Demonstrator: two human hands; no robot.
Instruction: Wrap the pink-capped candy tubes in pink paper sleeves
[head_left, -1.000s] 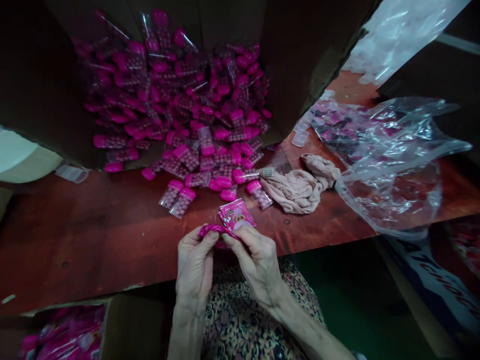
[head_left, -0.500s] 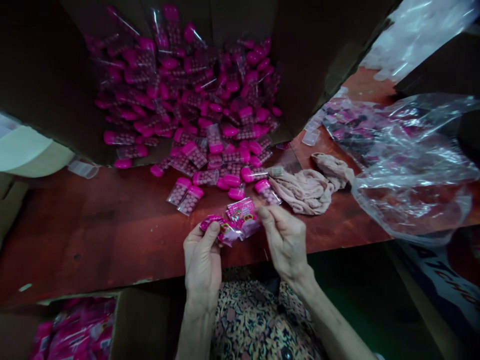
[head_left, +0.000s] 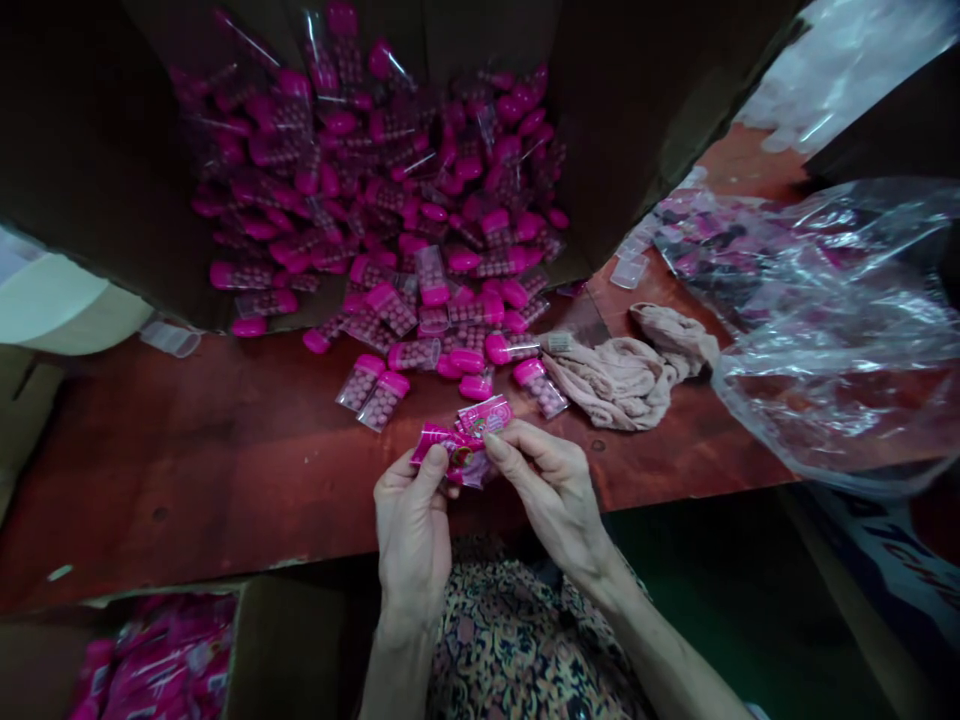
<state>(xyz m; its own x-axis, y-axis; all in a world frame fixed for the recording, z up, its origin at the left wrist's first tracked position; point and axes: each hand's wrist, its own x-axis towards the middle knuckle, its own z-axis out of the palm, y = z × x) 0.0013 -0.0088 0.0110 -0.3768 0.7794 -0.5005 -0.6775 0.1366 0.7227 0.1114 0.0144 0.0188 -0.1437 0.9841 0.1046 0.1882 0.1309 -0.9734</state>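
Observation:
Printed pink wrappers [head_left: 469,462] are held low over the front of the red table. My left hand [head_left: 414,510] pinches their left end between thumb and fingers. On their right side, the thumb and forefinger of my right hand [head_left: 551,490] close on the wrapper edge. Just beyond lies a pink-capped clear container [head_left: 382,400] filled with round pink balls, beside a similar one. Another capped container [head_left: 540,388] rests past my right hand, near a crumpled beige cloth [head_left: 622,380].
A large cardboard box [head_left: 622,110] on its side spills many pink-capped containers onto the red table [head_left: 187,450]. Clear plastic bags [head_left: 840,370] lie at the right. A lower box [head_left: 285,640] at bottom left holds pink packages. An empty clear container [head_left: 171,338] lies at the left.
My right hand has moved left and closed onto the wrappers, from a spot just to their right. My left hand has shifted slightly, still holding them.

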